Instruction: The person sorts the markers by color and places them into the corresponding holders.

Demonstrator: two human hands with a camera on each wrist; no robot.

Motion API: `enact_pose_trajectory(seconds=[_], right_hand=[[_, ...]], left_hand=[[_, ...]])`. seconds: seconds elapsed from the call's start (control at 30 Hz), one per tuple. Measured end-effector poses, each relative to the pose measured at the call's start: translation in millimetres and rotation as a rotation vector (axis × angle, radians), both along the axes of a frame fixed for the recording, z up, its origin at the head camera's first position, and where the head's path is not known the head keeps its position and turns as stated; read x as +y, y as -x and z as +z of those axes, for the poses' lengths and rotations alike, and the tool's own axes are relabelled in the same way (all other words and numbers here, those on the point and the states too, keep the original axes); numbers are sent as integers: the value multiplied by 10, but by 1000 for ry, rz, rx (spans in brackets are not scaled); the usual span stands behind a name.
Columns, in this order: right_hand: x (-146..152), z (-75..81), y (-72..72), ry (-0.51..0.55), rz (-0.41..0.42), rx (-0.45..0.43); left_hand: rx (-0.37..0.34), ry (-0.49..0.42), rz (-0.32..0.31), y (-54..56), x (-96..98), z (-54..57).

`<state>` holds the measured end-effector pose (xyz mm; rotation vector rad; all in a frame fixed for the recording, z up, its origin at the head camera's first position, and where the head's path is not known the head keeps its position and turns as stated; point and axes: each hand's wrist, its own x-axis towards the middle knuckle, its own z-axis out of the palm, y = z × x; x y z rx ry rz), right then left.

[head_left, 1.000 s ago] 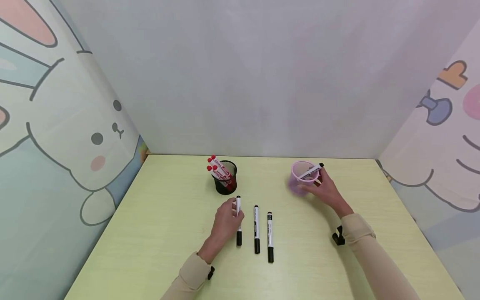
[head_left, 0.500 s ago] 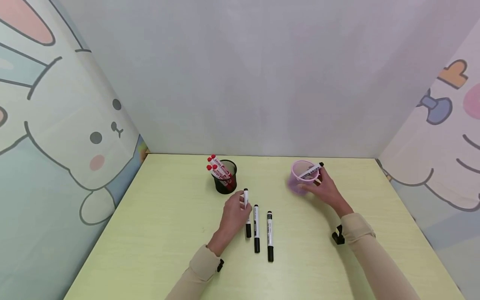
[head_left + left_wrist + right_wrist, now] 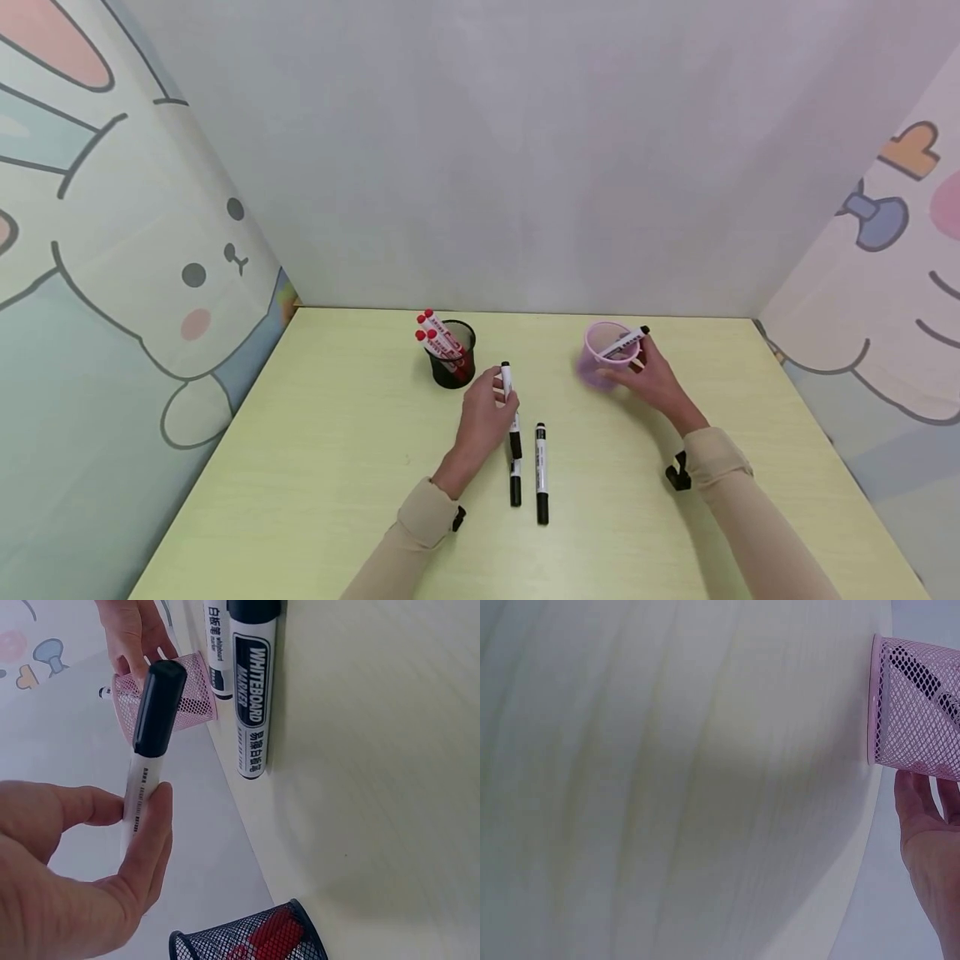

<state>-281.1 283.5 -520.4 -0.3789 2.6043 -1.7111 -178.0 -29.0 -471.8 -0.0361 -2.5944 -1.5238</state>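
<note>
A black-and-white whiteboard marker (image 3: 154, 720) is pinched between the thumb and fingers of my left hand (image 3: 483, 421), its black cap end pointing away from the palm. In the head view this marker overlaps a second whiteboard marker (image 3: 515, 492) lying on the table. A third whiteboard marker (image 3: 542, 467) lies just to the right. My right hand (image 3: 656, 385) holds the side of a pink mesh pen cup (image 3: 596, 375), which stands upright with one whiteboard marker (image 3: 624, 342) leaning inside. The right wrist view shows fingertips against the cup's mesh wall (image 3: 922, 742).
A black mesh pen cup (image 3: 452, 377) with several red markers (image 3: 442, 340) stands left of the pink one, close beyond my left hand. The pale yellow table (image 3: 337, 467) meets a light backdrop (image 3: 525, 208) at its far edge.
My left hand has moved right and away from me with the marker, from the left of the lying markers to over the nearer one. The right hand and pink pen cup stay put.
</note>
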Motion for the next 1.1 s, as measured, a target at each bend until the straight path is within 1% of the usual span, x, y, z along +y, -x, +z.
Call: enact_pose_trajectory(seconds=[0.2,0.4,0.63,0.73,0.9,1.1], right_hand=[[10,-15,0,4,6,3],[8,-9,0,-1,10,-3],[-5,-13,-6,-6,-11,-21],[-13,-17,-4,-1,-10,-20],[-17,-7,-8,8,-10,-23],[-11,-10,-3,12,-8,-18]], left_hand=[[30,-25,-6,62,76,38],[45,-34,-3,157,134,101],[106,-65,-21,262,227,189],[125,-76,-25,309,269,209],[152,-122,-38,397,334,235],[166,-177,-39,488,415,263]])
